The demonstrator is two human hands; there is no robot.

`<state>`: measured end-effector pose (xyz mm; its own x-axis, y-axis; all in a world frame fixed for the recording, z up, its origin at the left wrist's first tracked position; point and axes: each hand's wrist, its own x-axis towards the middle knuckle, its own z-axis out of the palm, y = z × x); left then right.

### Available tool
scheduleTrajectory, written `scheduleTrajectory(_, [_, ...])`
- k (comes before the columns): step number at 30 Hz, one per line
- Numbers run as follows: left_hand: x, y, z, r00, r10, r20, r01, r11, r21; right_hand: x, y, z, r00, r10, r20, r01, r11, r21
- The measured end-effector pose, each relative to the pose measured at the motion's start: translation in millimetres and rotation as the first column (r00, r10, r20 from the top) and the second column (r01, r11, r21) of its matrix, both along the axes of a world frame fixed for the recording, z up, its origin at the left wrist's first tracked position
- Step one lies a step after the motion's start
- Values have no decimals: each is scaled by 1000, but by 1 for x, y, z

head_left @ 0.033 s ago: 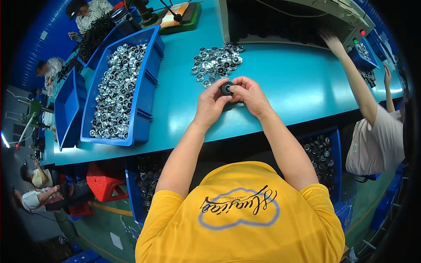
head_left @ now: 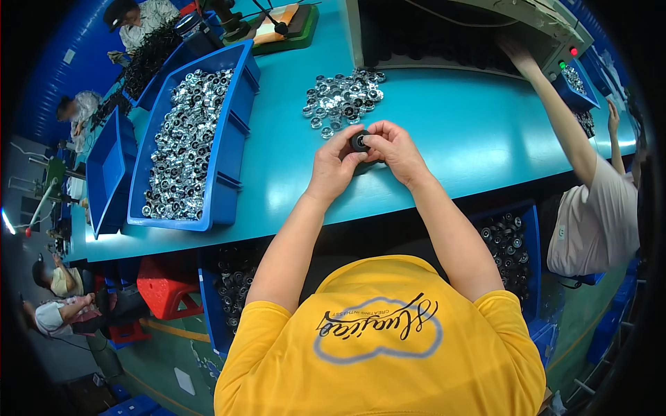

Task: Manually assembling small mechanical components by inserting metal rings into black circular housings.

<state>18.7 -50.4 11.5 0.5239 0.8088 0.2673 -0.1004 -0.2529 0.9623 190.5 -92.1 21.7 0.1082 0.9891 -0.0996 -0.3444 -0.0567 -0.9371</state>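
Close to the table's front edge, my left hand [head_left: 331, 166] and my right hand [head_left: 397, 154] hold one small black wheel [head_left: 359, 141] with a lighter hub. Left fingers and thumb grip its rim, while the right thumb presses at its hub. Part of the wheel is hidden by my fingers. Something dark shows just below my hands, too covered to name. Just beyond my fingertips lies a loose pile of shiny clear-and-black hub pieces [head_left: 341, 97] on the teal table [head_left: 291, 180].
A blue bin [head_left: 239, 149] full of similar pieces stands left, beside another blue bin [head_left: 111, 173]. A grey machine housing [head_left: 355, 35] stands at the back, where a co-worker's arm [head_left: 565, 132] reaches in. Below the table edge are blue bins of dark wheels [head_left: 506, 249].
The wheel between my fingers has turned slightly. At the right, the co-worker's reaching arm has shifted a little to the left. My arms stay in place.
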Motion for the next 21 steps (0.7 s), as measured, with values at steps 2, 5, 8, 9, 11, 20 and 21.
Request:
scheduleTrajectory(2, [0,-3,3,987,78,-143,-51,982,181,2,2,-4,999,7,43,-5,999,-34])
scheduleTrajectory(5, [-2,-5,8,961,172,-216,-80,923,376,3,3,-5,1000,22,20,-21,999,-24])
scheduleTrajectory(8, [-1,2,2,998,-31,57,31,1000,2,3,0,-3,996,36,-77,-36,999,-2])
scheduleTrajectory(9, [-2,3,1,997,-36,72,39,998,-42,4,0,-2,993,40,-114,-41,999,2])
scheduleTrajectory(11, [-3,4,8,994,-49,98,62,989,-133,8,-1,-4,989,72,-129,-73,997,0])
scheduleTrajectory(20, [-2,3,12,974,-55,218,94,981,-169,6,-4,2,992,64,-107,-60,998,35])
scheduleTrajectory(21, [-2,3,12,969,-49,243,96,978,-186,5,-5,3,993,56,-102,-53,998,33])
